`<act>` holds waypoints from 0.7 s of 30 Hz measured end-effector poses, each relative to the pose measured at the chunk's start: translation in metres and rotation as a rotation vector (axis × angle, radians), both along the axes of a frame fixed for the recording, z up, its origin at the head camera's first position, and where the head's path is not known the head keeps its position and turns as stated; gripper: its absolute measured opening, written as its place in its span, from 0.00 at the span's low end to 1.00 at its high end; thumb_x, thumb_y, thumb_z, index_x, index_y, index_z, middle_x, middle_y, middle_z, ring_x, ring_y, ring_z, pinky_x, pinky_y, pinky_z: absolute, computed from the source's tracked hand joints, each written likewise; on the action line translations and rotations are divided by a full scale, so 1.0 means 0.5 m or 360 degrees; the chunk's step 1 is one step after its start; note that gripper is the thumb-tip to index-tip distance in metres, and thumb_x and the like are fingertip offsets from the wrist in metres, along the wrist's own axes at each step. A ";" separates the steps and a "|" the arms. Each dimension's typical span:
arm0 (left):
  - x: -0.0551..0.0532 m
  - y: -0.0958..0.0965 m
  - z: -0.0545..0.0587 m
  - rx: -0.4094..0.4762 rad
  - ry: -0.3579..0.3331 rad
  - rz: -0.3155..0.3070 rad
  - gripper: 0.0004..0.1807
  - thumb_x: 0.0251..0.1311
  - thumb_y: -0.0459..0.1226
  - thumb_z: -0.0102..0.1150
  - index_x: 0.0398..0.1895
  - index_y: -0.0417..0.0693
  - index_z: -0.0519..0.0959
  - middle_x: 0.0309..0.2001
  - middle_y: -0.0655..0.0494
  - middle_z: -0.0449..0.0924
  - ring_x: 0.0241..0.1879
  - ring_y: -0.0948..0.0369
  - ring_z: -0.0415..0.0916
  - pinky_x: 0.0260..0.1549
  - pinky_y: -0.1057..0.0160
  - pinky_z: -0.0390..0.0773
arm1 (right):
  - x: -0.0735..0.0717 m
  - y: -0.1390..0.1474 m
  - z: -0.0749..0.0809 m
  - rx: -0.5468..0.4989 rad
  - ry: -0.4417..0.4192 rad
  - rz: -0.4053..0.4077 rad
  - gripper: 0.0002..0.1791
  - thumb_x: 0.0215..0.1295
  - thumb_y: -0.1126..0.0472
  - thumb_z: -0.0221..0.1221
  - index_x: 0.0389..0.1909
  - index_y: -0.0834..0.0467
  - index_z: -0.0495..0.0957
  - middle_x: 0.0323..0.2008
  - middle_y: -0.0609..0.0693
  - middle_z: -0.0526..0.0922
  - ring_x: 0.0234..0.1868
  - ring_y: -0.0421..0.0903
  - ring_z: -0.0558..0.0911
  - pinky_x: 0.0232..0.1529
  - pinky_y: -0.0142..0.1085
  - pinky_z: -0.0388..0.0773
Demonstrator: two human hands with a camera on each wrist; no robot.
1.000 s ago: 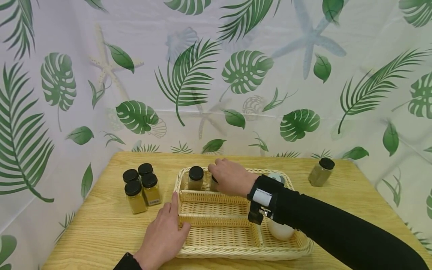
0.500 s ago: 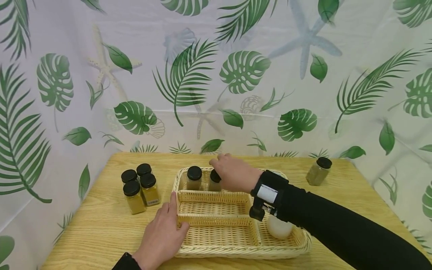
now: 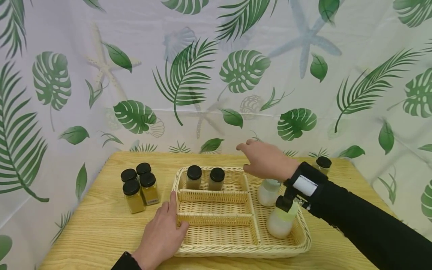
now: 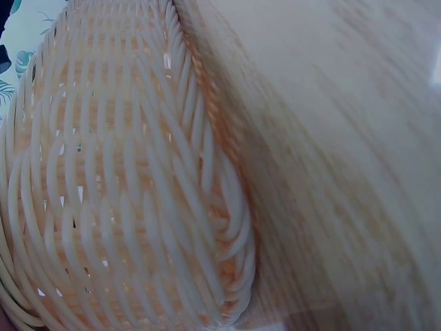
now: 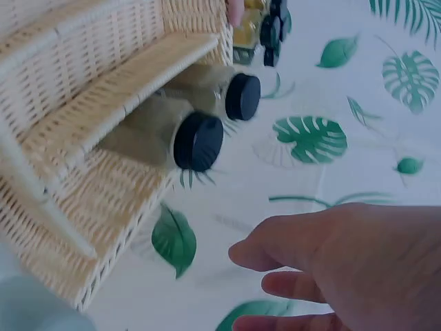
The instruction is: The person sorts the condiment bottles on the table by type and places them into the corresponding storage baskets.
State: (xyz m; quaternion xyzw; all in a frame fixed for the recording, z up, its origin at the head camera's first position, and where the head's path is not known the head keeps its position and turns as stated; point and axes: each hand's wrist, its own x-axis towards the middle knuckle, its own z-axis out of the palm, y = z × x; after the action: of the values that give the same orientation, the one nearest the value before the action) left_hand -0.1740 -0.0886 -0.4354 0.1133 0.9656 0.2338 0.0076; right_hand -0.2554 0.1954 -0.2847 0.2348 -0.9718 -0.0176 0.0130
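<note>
My left hand (image 3: 162,233) holds the left rim of a woven basket (image 3: 243,251), thumb over the inner side and fingers along the outside. Two glass jars with black lids, one jar (image 3: 194,178) and another jar (image 3: 216,179), stand side by side in the basket's back compartment; their contents look brownish. My right hand (image 3: 268,159) is raised over the basket's back right corner with nothing between its fingers. In the right wrist view its thumb and fingers (image 5: 293,286) are spread apart, away from the jars. The left wrist view shows the basket's outer wall (image 4: 117,165).
Several black-lidded jars of yellow powder (image 3: 136,200) stand grouped left of the basket. One more black-lidded jar (image 3: 323,165) stands at the back right, partly behind the arm. Two whitish containers, one (image 3: 268,193) and another (image 3: 280,223), occupy the right compartment. A leaf-print cloth (image 3: 202,75) hangs behind the table.
The right hand has let go of the second jar, left standing beside the first, and has moved up and to the right. The left hand stays on the rim.
</note>
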 end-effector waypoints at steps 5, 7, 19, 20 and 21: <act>0.001 0.005 0.001 0.0003 0.0002 0.0002 0.46 0.61 0.50 0.49 0.75 0.38 0.42 0.57 0.39 0.67 0.52 0.51 0.66 0.37 0.49 0.75 | 0.002 0.073 0.014 -0.0039 0.0036 -0.0117 0.25 0.58 0.56 0.60 0.57 0.59 0.75 0.46 0.57 0.79 0.35 0.48 0.77 0.23 0.40 0.76; 0.001 0.005 0.001 -0.0005 0.0008 0.0005 0.47 0.60 0.50 0.49 0.75 0.38 0.42 0.57 0.39 0.67 0.53 0.51 0.65 0.38 0.48 0.76 | 0.005 0.105 0.018 -0.0064 0.0025 -0.0172 0.24 0.59 0.56 0.59 0.56 0.59 0.76 0.48 0.59 0.79 0.37 0.50 0.77 0.27 0.44 0.78; 0.001 0.004 0.005 -0.0016 -0.0014 0.0011 0.47 0.61 0.51 0.49 0.75 0.39 0.40 0.57 0.40 0.66 0.54 0.50 0.65 0.36 0.48 0.76 | -0.008 0.260 0.005 -0.0133 -0.0049 -0.0476 0.24 0.59 0.58 0.59 0.55 0.65 0.75 0.49 0.65 0.78 0.45 0.58 0.75 0.39 0.56 0.76; 0.001 0.004 0.006 -0.0014 -0.0017 0.0008 0.47 0.61 0.51 0.49 0.75 0.39 0.40 0.57 0.39 0.66 0.54 0.50 0.65 0.36 0.48 0.76 | -0.009 0.268 0.003 -0.0132 -0.0054 -0.0490 0.24 0.59 0.58 0.59 0.55 0.65 0.75 0.49 0.66 0.77 0.45 0.59 0.75 0.39 0.56 0.76; 0.002 0.005 0.006 -0.0012 -0.0022 0.0005 0.47 0.61 0.51 0.49 0.75 0.40 0.40 0.57 0.39 0.66 0.54 0.50 0.65 0.35 0.48 0.76 | -0.010 0.275 0.000 -0.0133 -0.0055 -0.0506 0.24 0.59 0.58 0.58 0.55 0.66 0.75 0.49 0.66 0.77 0.45 0.59 0.75 0.39 0.57 0.76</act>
State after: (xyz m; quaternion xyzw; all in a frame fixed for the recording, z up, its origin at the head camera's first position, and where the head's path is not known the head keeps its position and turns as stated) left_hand -0.1732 -0.0863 -0.4322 0.1102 0.9666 0.2308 0.0144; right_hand -0.2604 0.3331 -0.2845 0.0776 -0.9967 0.0251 0.0030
